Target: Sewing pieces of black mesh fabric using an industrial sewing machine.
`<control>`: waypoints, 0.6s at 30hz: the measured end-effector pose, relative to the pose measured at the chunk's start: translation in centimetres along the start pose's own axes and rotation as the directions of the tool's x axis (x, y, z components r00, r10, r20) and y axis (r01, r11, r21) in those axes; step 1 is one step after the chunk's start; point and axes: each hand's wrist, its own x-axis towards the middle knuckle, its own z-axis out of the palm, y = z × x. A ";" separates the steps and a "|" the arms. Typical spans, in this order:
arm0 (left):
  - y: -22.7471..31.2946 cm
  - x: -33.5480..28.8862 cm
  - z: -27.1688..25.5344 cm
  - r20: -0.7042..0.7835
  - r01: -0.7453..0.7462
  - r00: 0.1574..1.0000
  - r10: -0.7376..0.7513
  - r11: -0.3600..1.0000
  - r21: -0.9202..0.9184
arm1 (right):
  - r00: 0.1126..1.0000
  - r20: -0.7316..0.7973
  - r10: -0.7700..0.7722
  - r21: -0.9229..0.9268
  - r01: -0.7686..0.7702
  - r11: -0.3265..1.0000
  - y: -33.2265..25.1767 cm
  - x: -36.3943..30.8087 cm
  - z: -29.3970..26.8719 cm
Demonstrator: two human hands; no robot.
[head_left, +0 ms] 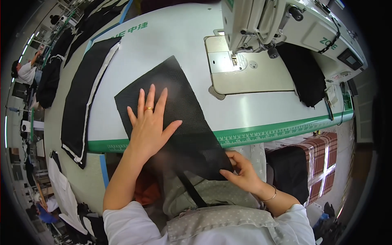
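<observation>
Left hand [148, 128] lay on the black mesh panel [188, 107], fingers spread; right hand [246, 176] pinched its corner. Risk noted — overhang past the table edge [261, 133] could drag it askew.

Sewing machine [251, 20] cut off at top edge, partly hiding blk fabric pc [302, 75]. L hand [147, 127] covers some of mesh cloth [185, 102]; some fingertips of R hand [247, 176] hidden behind it. Person [27, 73] far L too small, blurry.

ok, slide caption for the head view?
Left hand spread on black mesh, right hand holding its corner, sewing machine at right.
</observation>
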 end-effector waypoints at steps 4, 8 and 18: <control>3.6 0.9 1.4 -0.050 -0.298 0.954 0.297 0.954 -0.022 | 0.984 -0.121 0.133 -0.450 -0.174 0.876 2.9 -2.0 -3.3; 6.9 4.8 2.2 -0.090 -0.385 0.918 0.386 0.922 0.028 | 0.920 -0.174 -0.352 -0.743 0.112 0.660 0.2 -2.6 -6.4; 7.2 6.1 1.5 -0.129 -0.378 0.919 0.372 0.925 -0.027 | 0.536 -0.128 -0.834 -0.990 -0.119 0.075 -12.6 3.5 -20.8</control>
